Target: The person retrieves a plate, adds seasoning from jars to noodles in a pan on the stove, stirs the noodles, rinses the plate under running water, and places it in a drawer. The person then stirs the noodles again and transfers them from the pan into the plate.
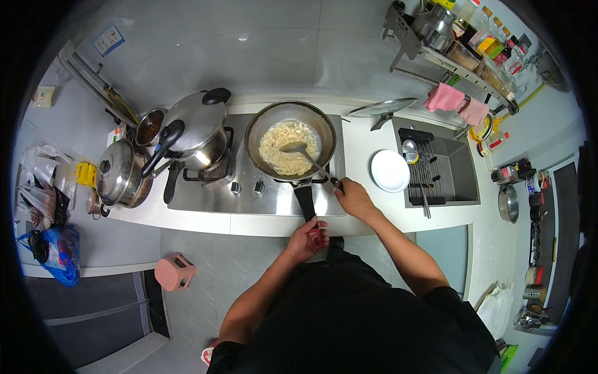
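Observation:
A deep wok [252, 135] stands over the right burner of the steel gas hob [210, 196], holding pale, shredded food [280, 152] in some liquid. My left hand [304, 239] grips the wok's long handle [306, 203], which is black with a red end. In my right hand [354, 197] is the dark handle of a metal spatula [306, 152]. Its broad head rests among the food near the wok's middle. Right of the hob, a white plate [390, 170] lies on the white countertop [359, 140].
Left of the wok stands a pressure cooker [194, 121], with a lidded steel pot [119, 173] beyond it. A glass lid [385, 108] leans near the wall. The sink [460, 173] holds a drying rack [427, 163]. Condiment bottles [490, 42] crowd a wall shelf. A pink stool [175, 272] stands on the floor.

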Available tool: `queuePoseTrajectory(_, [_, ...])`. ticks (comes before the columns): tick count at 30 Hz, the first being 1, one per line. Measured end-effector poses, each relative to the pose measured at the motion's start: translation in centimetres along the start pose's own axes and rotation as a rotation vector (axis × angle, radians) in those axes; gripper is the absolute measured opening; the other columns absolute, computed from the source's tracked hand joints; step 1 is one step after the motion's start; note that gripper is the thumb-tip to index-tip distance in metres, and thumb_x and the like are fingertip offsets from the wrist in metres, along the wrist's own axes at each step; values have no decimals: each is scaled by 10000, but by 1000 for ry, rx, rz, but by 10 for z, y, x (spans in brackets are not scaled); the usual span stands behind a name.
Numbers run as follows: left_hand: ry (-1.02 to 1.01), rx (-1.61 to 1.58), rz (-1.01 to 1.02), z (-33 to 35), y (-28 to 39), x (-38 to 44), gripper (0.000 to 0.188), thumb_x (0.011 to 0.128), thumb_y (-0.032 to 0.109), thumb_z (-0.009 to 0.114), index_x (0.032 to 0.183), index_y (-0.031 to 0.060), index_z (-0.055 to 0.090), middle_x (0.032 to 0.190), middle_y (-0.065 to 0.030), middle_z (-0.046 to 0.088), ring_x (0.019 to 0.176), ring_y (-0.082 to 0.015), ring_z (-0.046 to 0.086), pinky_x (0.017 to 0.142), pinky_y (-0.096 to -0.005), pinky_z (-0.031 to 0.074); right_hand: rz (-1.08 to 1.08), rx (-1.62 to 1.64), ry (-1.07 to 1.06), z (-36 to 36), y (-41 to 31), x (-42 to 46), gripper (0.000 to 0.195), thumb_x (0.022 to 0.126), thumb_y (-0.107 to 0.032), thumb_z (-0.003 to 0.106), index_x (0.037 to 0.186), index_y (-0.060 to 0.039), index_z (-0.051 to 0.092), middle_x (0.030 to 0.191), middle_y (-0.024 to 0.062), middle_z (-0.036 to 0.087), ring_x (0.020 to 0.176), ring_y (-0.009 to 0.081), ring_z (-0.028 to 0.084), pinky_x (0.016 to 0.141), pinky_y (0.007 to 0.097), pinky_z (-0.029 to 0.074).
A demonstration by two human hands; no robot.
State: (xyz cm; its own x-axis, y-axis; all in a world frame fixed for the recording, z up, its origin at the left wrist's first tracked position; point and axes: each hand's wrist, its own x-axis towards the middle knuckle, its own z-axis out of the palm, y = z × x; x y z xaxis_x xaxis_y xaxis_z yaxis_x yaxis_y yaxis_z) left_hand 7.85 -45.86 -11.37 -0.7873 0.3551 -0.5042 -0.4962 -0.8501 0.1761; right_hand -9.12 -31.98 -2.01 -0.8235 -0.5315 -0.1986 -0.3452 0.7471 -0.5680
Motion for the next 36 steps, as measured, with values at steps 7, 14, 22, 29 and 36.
queuePoseTrajectory(7, [91, -17, 141, 20, -9, 5, 276, 970, 402, 594, 1034, 133, 589, 777, 25, 537, 621, -109, 485, 563, -248, 409, 11, 17, -69, -50, 11, -20, 281, 925, -253, 594, 1029, -3, 672, 929, 235, 678, 912, 414, 641, 815, 488, 495])
queuePoseTrajectory(14, [169, 68, 315, 45, -11, -2, 211, 969, 325, 627, 895, 156, 525, 640, 58, 418, 483, -59, 368, 436, -220, 303, -79, -77, -15, -85, 1, -9, 276, 913, -267, 602, 990, -15, 684, 890, 229, 680, 875, 408, 652, 776, 495, 510])
queuePoseTrajectory(22, [244, 174, 370, 48, -10, -4, 203, 960, 183, 641, 841, 164, 476, 582, 68, 376, 415, -51, 307, 363, -224, 236, -162, -129, 58, -78, -21, 72, 284, 864, -238, 620, 902, 37, 680, 903, 258, 680, 891, 413, 662, 813, 485, 519])
queuePoseTrajectory(29, [251, 220, 388, 49, -1, -18, 128, 958, 127, 614, 895, 138, 503, 599, 62, 390, 425, -43, 324, 363, -214, 245, -116, 2, 20, -74, -36, 107, 271, 825, -188, 612, 899, 61, 693, 954, 279, 675, 931, 427, 659, 837, 475, 520])
queuePoseTrajectory(36, [278, 311, 405, 66, -15, -29, 124, 951, 96, 604, 909, 135, 494, 606, 51, 394, 428, -47, 324, 373, -218, 260, -135, 58, -11, -86, -39, 100, 305, 854, -207, 618, 901, 88, 681, 943, 306, 662, 942, 427, 657, 848, 469, 518])
